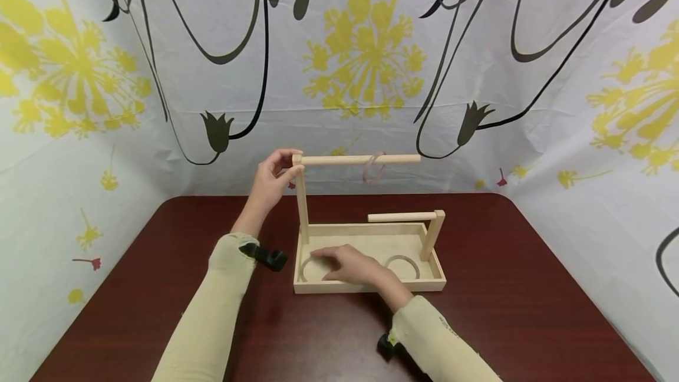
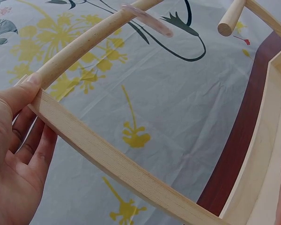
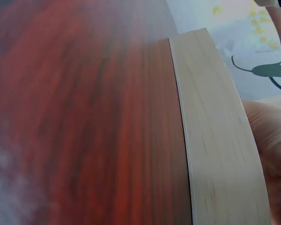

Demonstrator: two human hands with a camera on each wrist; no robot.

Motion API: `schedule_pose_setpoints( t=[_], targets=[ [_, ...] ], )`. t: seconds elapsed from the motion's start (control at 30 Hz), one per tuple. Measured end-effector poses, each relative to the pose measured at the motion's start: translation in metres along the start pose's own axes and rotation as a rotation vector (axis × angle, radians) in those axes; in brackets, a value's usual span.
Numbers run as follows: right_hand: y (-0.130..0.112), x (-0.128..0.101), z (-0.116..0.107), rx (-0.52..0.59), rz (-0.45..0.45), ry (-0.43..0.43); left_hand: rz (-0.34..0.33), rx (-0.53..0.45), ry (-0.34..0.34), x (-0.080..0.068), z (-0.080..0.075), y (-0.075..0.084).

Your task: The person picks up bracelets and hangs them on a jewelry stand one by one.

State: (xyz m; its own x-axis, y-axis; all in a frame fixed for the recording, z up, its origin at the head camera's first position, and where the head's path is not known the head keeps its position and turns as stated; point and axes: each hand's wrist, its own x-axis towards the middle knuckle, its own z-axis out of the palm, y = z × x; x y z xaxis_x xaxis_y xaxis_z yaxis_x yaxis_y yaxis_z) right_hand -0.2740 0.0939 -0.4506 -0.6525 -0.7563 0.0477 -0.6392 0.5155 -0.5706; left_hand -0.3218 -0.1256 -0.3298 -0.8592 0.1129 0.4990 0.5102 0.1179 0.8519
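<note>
Right fingertips: hidden in part by the right hand (image 1: 350, 265) itself, which reaches into the tray (image 1: 339, 289); I cannot tell whether they pinch or merely hover at the left ring (image 1: 303, 270)
Left ring: lies flat at the tray's left end, much of its loop covered by that hand
Right wrist view: the tray's outer wall hides most of the hand, and the table (image 1: 297, 335) fills much of the rest
Left hand (image 1: 274, 178): thumb and fingers pinch the top of the tall post (image 1: 302, 205), hiding some of that corner
Tall post: rises at the tray's left end, leaning slightly
Upper bar (image 1: 334, 160): runs rightward from the post top, nearly level, its right end free
Hanging ring (image 1: 366, 171): loops round the upper bar, pinkish and see-through, faint against the cloth
Short post (image 1: 432, 236): stands at the tray's right end; its lower bar (image 1: 401, 217) points left
Right ring (image 1: 403, 257): flat in the tray beside the right wrist, greyish
Tray: pale wood, shallow, long axis left to right
</note>
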Motion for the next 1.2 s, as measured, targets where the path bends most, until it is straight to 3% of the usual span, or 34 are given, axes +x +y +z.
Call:
schedule_pose_setpoints(
  t=[0.37,0.63,1.2],
  targets=[
    [-0.0028,0.0028,0.0012,-0.034,0.03,0.021,0.008,-0.008,0.004,0.0006,-0.0009,-0.0009],
    [0.004,0.0057,0.0046,-0.043,0.036,0.084,0.016,0.001,0.004,0.0013,0.0,-0.0033],
    [0.0062,0.0051,0.0035,0.082,0.062,0.134,0.003,0.002,0.006,0.0012,-0.0004,-0.0036]
  ],
)
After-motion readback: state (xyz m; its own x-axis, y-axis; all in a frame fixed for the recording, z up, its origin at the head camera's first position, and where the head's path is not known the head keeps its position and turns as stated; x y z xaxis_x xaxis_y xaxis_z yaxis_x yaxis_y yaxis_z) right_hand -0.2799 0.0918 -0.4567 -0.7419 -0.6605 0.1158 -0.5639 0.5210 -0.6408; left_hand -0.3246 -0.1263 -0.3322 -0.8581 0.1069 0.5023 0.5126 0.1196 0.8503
